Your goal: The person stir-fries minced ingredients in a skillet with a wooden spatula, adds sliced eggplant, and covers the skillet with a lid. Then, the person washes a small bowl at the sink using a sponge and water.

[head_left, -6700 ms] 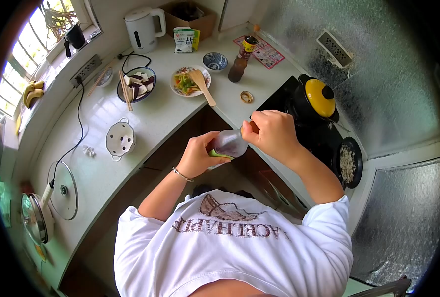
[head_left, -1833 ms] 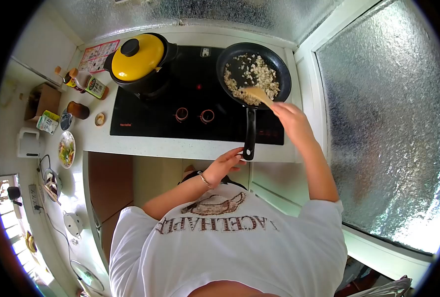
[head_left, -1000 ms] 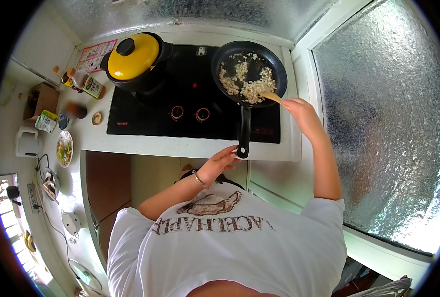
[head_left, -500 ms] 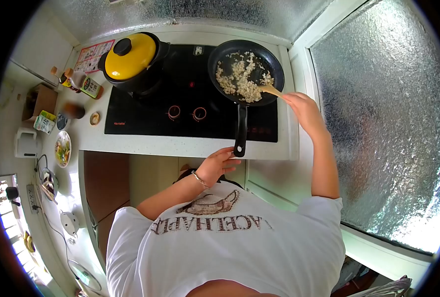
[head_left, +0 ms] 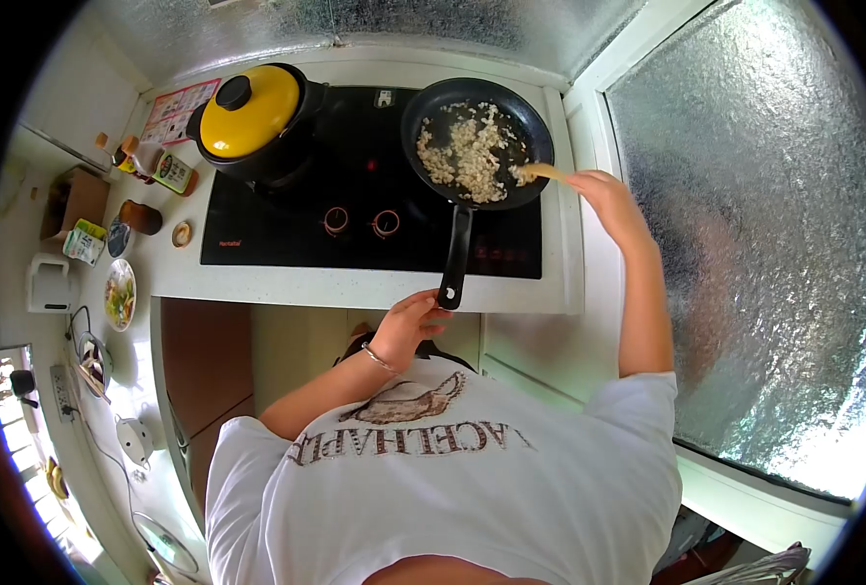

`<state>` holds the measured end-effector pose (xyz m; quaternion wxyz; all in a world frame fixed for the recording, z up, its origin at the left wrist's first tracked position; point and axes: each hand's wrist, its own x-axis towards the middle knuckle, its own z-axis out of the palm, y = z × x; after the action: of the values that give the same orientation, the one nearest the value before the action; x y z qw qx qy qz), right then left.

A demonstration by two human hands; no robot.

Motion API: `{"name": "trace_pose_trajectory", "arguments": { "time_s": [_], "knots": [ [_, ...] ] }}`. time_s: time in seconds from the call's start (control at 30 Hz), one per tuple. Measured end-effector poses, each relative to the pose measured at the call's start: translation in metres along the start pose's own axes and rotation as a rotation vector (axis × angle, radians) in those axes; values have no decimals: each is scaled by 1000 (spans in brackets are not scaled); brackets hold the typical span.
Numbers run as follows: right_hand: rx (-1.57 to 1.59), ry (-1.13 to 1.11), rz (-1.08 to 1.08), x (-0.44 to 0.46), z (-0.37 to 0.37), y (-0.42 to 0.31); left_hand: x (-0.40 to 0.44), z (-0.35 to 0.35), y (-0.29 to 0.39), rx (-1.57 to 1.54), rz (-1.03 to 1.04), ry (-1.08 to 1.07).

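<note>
A black frying pan (head_left: 431, 188) stands on the right side of the cooktop, with pale, chopped food (head_left: 474, 156) spread across its base. My left hand (head_left: 411, 324) is at the near end of the pan's handle (head_left: 458, 255), its fingers closed around the tip; part of the grip is hidden. In my right hand (head_left: 608, 203), the fingers are wrapped round the handle of a wooden spatula (head_left: 547, 172). Its tip rests inside the pan's right edge, against a small clump of the food.
A black pot with a yellow lid (head_left: 267, 107) occupies the cooktop's (head_left: 287, 234) left side. Bottles (head_left: 172, 174), a brown jar (head_left: 142, 217), a small round dish (head_left: 181, 234) and a plate of food (head_left: 121, 294) stand on the left counter. A textured glass panel (head_left: 745, 244) rises at the right.
The spatula has shifted right, toward the pan's rim, bringing a little food with it. My left hand and the handle's end have swung slightly left.
</note>
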<state>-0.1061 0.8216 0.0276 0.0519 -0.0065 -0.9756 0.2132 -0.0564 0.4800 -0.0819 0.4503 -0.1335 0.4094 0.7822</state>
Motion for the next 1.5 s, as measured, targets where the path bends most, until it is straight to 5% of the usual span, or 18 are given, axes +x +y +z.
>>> {"name": "trace_pose_trajectory", "arguments": {
  "time_s": [0.07, 0.23, 0.4, 0.53, 0.83, 1.13, 1.5],
  "knots": [
    [166, -58, -13, -10, -26, -14, -3, 2, 2, 20, 9, -15],
    [-27, -234, -165, 7, -16, 2, 0, 3, 2, 42, -2, -7],
    [124, 151, -121, 32, 20, 9, 1, 1, 0, 28, -2, -9],
    [117, 233, -70, 48, 53, 38, -2, 4, 3, 23, -36, -51],
    [121, -54, -208, -3, 26, -58, -1, 1, 6, -3, -38, -118],
    [77, 434, -161, 81, 84, -12, -1, 2, 4, 14, -34, -113],
    [176, 119, -288, 5, 69, -98, 1, -5, 1, 42, -34, -143]
  ]
}}
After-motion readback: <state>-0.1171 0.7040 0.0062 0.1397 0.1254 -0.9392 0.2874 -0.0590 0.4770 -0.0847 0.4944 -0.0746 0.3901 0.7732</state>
